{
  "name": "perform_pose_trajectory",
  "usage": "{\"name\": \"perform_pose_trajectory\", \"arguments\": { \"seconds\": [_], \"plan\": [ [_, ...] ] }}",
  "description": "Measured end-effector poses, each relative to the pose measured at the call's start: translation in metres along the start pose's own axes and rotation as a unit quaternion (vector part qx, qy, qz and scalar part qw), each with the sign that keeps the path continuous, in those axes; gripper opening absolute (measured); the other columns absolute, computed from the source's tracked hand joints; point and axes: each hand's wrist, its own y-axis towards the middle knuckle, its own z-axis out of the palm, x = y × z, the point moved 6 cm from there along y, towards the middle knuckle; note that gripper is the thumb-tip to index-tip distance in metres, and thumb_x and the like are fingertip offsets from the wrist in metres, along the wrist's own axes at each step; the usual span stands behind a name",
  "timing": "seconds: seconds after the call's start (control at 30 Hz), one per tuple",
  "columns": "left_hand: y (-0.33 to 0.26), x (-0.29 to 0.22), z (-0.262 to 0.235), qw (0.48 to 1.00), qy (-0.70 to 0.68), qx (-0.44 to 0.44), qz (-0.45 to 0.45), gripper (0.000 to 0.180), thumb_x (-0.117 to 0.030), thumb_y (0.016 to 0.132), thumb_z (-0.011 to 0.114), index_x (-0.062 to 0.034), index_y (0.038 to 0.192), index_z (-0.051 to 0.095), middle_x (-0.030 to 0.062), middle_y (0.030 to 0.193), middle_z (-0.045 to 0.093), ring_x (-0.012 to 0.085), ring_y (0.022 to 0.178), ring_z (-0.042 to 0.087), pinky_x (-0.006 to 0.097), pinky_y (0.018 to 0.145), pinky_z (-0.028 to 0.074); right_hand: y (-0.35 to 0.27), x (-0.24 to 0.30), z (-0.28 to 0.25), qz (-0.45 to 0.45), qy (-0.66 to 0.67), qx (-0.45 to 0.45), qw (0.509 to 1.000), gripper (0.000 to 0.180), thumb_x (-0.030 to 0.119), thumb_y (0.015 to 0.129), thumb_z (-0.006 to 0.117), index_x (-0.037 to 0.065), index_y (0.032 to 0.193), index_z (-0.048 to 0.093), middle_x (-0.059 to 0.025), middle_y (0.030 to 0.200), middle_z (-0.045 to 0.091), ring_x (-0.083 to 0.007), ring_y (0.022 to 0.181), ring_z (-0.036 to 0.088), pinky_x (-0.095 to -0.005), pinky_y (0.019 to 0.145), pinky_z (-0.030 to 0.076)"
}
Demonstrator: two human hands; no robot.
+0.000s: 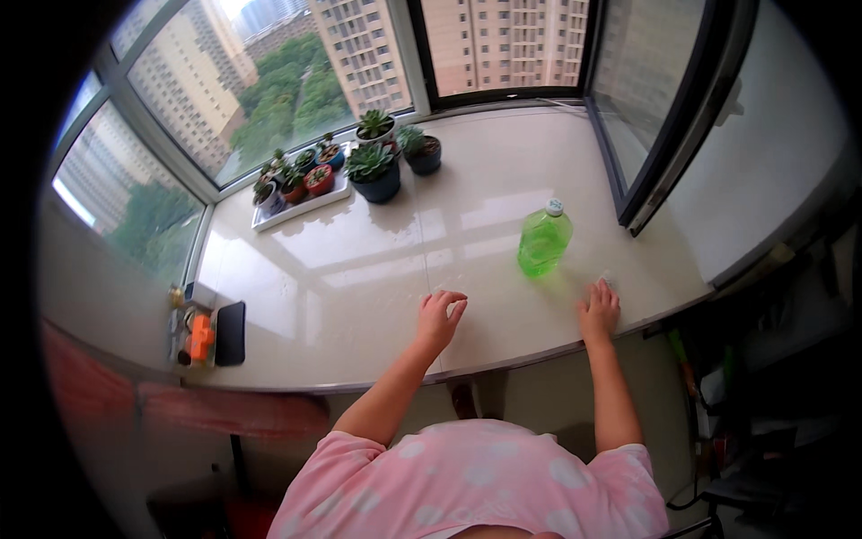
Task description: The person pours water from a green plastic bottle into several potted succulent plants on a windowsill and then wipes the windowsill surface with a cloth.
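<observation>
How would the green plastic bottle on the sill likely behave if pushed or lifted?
The green translucent plastic bottle with a white cap stands upright and tall, so a high push could tip it. Its round body would probably roll afterwards. The pale glossy stone sill may let it slide.

The person wears a pale pink short-sleeved top dotted with large, soft white spots. The loose sleeves end above the elbows, leaving both forearms bare. The left hand (438, 316) and the right hand (599, 311) show no gloves, rings, watch or bracelets.
</observation>
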Motion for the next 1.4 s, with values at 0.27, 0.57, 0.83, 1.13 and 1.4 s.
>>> {"name": "perform_pose_trajectory", "arguments": {
  "seconds": [0.27, 0.57, 0.83, 1.13, 1.4],
  "plan": [
    [-0.059, 0.031, -0.041, 0.997, 0.036, -0.043, -0.056, 0.014, -0.024, 0.091, 0.057, -0.0124, 0.096, 0.064, 0.0026, 0.095, 0.063, 0.0208, 0.096, 0.057, 0.042, 0.1, 0.032, -0.004, 0.023, -0.005, 0.069, 0.12, 0.025, 0.99, 0.03, 0.007, 0.079, 0.06, 0.007, 0.109, 0.058, -0.0134, 0.106, 0.061, -0.0336, 0.1, 0.052, -0.0419, 0.087, 0.043],
    [-0.081, 0.07, -0.116, 0.991, 0.029, -0.124, -0.044, 0.009, -0.018, 0.088, 0.06, -0.0111, 0.091, 0.066, 0.0038, 0.09, 0.064, 0.0229, 0.091, 0.058, 0.036, 0.09, 0.038, -0.027, 0.164, 0.008, -0.048, 0.331, 0.082, 0.939, 0.022, 0.015, 0.079, 0.064, 0.006, 0.099, 0.06, -0.0125, 0.097, 0.061, -0.0317, 0.092, 0.056, -0.0386, 0.085, 0.044],
    [-0.102, 0.143, -0.193, 0.991, 0.037, -0.124, -0.045, 0.011, -0.019, 0.089, 0.058, -0.0108, 0.091, 0.065, 0.0033, 0.092, 0.063, 0.022, 0.092, 0.058, 0.039, 0.097, 0.034, -0.041, 0.198, 0.03, -0.002, 0.057, 0.039, 0.998, 0.047, 0.029, 0.08, 0.066, 0.007, 0.12, 0.055, -0.0112, 0.133, 0.046, -0.0333, 0.125, 0.039, -0.047, 0.105, 0.03],
    [-0.14, 0.234, -0.263, 0.973, 0.109, -0.184, -0.085, 0.021, -0.017, 0.085, 0.06, -0.0104, 0.105, 0.06, 0.0076, 0.111, 0.058, 0.0278, 0.109, 0.05, 0.041, 0.099, 0.032, -0.045, 0.203, 0.056, 0.135, -0.085, 0.1, 0.982, 0.068, 0.04, 0.088, 0.053, 0.005, 0.142, 0.031, -0.0166, 0.148, 0.026, -0.0364, 0.136, 0.025, -0.0506, 0.111, 0.02],
    [-0.167, 0.29, -0.292, 0.944, 0.174, -0.206, -0.192, 0.031, -0.025, 0.087, 0.059, -0.0107, 0.113, 0.055, 0.0064, 0.121, 0.052, 0.0253, 0.119, 0.044, 0.048, 0.108, 0.021, 0.035, 0.277, 0.125, 0.117, -0.045, 0.194, 0.973, 0.072, 0.041, 0.087, 0.053, 0.003, 0.143, 0.027, -0.0176, 0.151, 0.021, -0.0352, 0.139, 0.018, -0.0468, 0.113, 0.014]
  ]
}}
